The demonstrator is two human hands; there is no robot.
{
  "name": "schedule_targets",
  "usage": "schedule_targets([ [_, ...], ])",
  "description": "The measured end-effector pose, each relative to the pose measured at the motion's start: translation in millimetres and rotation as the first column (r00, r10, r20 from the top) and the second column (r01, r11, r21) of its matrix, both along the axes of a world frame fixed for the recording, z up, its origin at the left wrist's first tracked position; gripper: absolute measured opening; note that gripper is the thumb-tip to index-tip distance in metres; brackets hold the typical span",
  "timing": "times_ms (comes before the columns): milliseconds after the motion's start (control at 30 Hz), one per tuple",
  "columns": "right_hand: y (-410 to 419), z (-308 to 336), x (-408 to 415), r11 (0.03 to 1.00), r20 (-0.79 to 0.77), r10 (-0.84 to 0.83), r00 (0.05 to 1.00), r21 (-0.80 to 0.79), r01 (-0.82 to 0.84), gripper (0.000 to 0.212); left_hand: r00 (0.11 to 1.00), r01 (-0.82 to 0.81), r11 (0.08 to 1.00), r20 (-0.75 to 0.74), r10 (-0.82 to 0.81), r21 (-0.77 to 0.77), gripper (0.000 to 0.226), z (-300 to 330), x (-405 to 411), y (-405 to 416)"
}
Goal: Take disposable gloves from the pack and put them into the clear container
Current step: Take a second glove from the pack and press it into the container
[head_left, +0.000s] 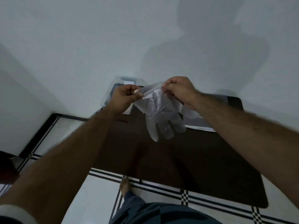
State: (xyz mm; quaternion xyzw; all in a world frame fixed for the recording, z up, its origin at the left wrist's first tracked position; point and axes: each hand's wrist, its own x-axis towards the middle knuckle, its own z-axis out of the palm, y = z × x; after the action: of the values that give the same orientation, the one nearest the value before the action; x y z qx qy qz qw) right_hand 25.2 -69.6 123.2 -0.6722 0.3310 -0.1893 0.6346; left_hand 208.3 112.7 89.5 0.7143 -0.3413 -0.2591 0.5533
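A thin see-through disposable glove (161, 117) hangs fingers-down above the dark table. My left hand (124, 98) pinches one side of its cuff. On the other side of the cuff my right hand (179, 90) is pinched shut, stretching the opening between them. The clear container (113, 88) stands at the table's far left corner, mostly hidden behind my left hand. The gloves pack (199, 122), a flat pale sheet-like packet, lies on the table's far right part, partly under my right forearm.
The dark brown table (186, 159) stands against a white wall. Below it is a white tiled floor with black stripes (153, 186). My bare foot (125, 186) and dark trousers show at the near edge.
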Motion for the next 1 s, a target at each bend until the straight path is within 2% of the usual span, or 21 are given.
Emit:
schedule_targets([
  [100,0,7,51,1.0,-0.028,0.009,1.0,-0.025,-0.009,0.009,1.0,0.007,0.999,0.015,-0.008,0.034,0.023,5,58,-1],
  [200,-4,6,104,0.995,-0.144,0.033,0.989,-0.092,-0.046,0.01,0.999,0.032,0.995,0.008,-0.032,0.099,0.019,5,117,-5],
  [300,-9,-2,154,0.997,-0.199,0.048,0.979,-0.047,-0.058,0.009,0.999,0.034,0.988,-0.005,-0.034,0.15,0.018,6,171,-13],
  [433,-16,-15,215,0.998,-0.262,0.033,0.965,-0.04,-0.045,0.014,0.991,0.118,0.964,0.027,-0.128,0.238,0.008,4,244,-33],
  [567,-27,-27,267,0.999,-0.286,-0.02,0.958,-0.042,0.009,0.012,0.983,0.148,0.946,0.061,-0.172,0.287,0.014,3,298,-54],
  [700,-43,-40,306,0.999,-0.298,-0.046,0.953,-0.038,0.037,0.009,0.965,0.176,0.922,0.126,-0.231,0.346,0.002,1,338,-75],
  [733,-48,-43,314,0.998,-0.301,-0.05,0.952,-0.05,0.037,0.009,0.96,0.175,0.918,0.147,-0.24,0.356,0.006,-1,347,-80],
  [867,-70,-42,334,0.995,-0.279,-0.05,0.959,-0.094,0.025,0.008,0.94,0.132,0.928,0.253,-0.229,0.349,0.02,-1,366,-99],
  [1000,-83,-27,344,0.99,-0.175,-0.068,0.982,-0.135,0.045,0.004,0.94,0.051,0.974,0.318,-0.121,0.22,0.017,6,372,-110],
])
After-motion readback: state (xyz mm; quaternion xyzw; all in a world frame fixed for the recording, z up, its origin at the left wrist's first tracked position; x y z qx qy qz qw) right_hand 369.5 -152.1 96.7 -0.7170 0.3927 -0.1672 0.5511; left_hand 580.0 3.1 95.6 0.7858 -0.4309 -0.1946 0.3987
